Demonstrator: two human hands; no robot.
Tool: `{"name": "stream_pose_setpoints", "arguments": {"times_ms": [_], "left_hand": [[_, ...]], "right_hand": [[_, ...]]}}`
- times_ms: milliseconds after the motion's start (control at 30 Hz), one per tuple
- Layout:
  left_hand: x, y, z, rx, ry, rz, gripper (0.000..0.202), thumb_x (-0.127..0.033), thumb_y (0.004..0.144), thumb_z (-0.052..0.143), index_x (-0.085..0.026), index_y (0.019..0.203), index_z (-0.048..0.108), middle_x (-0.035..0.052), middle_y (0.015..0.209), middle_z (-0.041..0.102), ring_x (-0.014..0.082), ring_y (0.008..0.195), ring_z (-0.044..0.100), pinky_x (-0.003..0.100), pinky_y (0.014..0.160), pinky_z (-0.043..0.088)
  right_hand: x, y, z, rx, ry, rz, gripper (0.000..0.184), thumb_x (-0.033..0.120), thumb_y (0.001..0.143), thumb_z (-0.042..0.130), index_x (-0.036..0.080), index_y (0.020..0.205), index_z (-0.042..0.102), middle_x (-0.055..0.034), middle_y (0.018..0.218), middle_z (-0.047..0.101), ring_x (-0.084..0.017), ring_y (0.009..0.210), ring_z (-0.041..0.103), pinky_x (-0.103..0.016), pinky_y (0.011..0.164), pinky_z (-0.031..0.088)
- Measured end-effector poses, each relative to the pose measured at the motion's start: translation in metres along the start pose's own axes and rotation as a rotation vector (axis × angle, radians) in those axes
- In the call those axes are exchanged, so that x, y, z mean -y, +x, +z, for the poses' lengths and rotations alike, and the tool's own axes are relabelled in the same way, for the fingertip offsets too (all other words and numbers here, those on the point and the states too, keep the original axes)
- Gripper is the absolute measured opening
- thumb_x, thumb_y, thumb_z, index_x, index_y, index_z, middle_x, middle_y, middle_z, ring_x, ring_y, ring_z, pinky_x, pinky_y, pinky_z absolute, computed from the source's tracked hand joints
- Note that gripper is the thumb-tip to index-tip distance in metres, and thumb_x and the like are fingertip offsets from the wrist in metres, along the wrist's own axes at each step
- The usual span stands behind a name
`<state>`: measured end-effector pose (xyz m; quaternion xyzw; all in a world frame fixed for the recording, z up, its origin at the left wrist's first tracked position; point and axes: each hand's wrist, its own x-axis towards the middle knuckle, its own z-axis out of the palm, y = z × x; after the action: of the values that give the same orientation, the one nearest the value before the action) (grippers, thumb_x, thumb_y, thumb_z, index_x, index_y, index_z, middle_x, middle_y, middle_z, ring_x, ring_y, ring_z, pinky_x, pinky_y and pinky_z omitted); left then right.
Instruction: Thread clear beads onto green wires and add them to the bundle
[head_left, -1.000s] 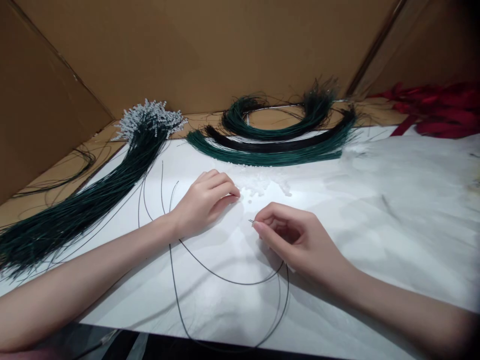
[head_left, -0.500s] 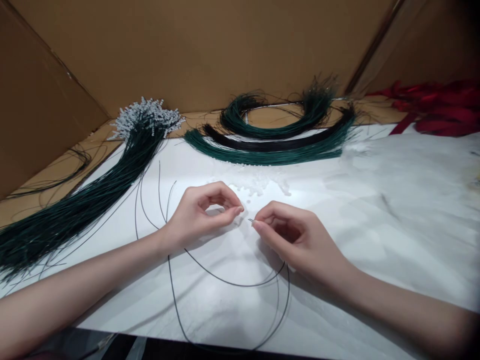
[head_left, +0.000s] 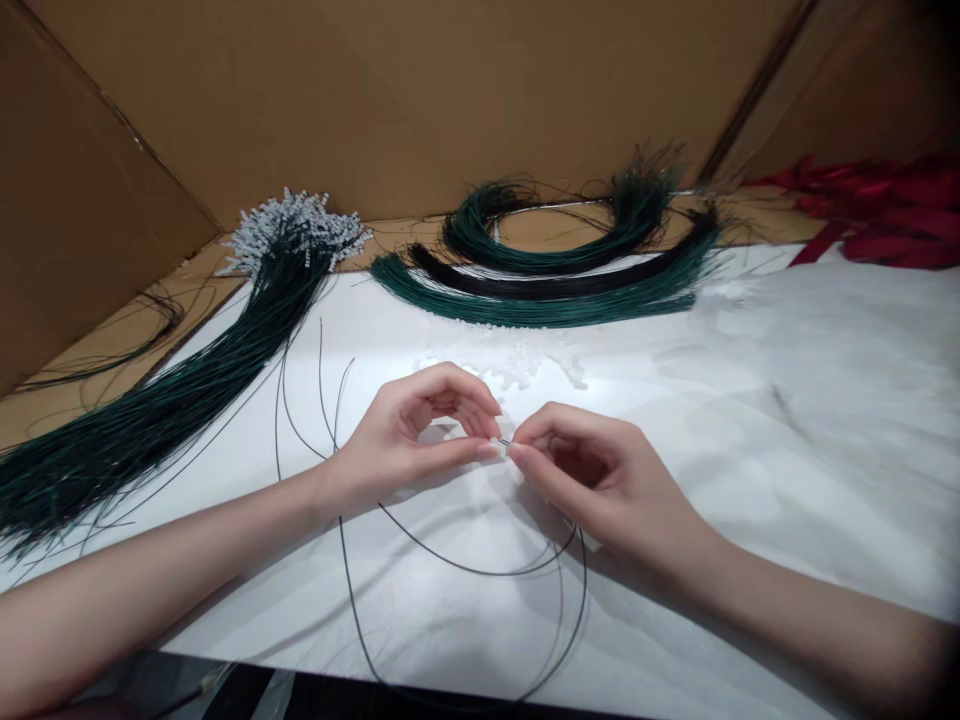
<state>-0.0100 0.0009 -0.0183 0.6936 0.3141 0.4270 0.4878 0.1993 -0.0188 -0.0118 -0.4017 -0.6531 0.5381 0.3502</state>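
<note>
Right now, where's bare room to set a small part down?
Two patches of white tabletop look bare: front right, between the looped wire and right forearm; front left, between that wire and left forearm. Crowded: the back, with curved wire bundles and white bits; the left, under the white-tipped bundle; the centre, where left hand and right hand nearly meet.

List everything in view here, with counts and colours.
Beaded wire bundle: one, green with white ends, left.
Curved wire bundles: at least three, green and black, back.
Loose wires: several, dark, far left.
Ribbons: uncounted, red, back right.
Small beads: many, white, centre.
Work surface: one, white, centre.
Filmy sheeting: uncounted, whitish, right.
Cardboard walls: three, brown, back and sides.
Cable: apparently one, dark, lower left.
Looping wire: count unclear, dark, near front.
Left hand: one, bare, centre left.
Right hand: one, bare, centre right, pinching wire tips.
</note>
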Motion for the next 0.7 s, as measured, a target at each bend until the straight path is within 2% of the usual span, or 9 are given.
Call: {"name": "stream_pose_setpoints", "arguments": {"times_ms": [467, 700], "left_hand": [[0.0029, 0.0002, 0.0001, 0.012, 0.015, 0.036, 0.030, -0.006, 0.074, 0.079, -0.017, 0.098, 0.065, 0.0025, 0.084, 0.067, 0.0133, 0.078, 0.065, 0.026, 0.075, 0.056], [0.0029, -0.0002, -0.0002, 0.024, 0.009, 0.051, 0.034, 0.000, 0.074, 0.077, -0.017, 0.100, 0.065, 0.0017, 0.084, 0.066, 0.0122, 0.078, 0.065, 0.024, 0.076, 0.055]], "right_hand": [[0.0050, 0.0001, 0.0009, 0.035, 0.026, 0.037, 0.014, 0.021, 0.087, 0.061, 0.015, 0.074, 0.060, 0.0049, 0.057, 0.044, -0.006, 0.050, 0.037, -0.021, 0.045, 0.028], [0.0031, 0.0006, 0.0008, 0.046, 0.038, 0.041, 0.013, 0.020, 0.086, 0.061, 0.015, 0.073, 0.060, 0.0052, 0.056, 0.044, -0.006, 0.049, 0.038, -0.021, 0.045, 0.029]]}}
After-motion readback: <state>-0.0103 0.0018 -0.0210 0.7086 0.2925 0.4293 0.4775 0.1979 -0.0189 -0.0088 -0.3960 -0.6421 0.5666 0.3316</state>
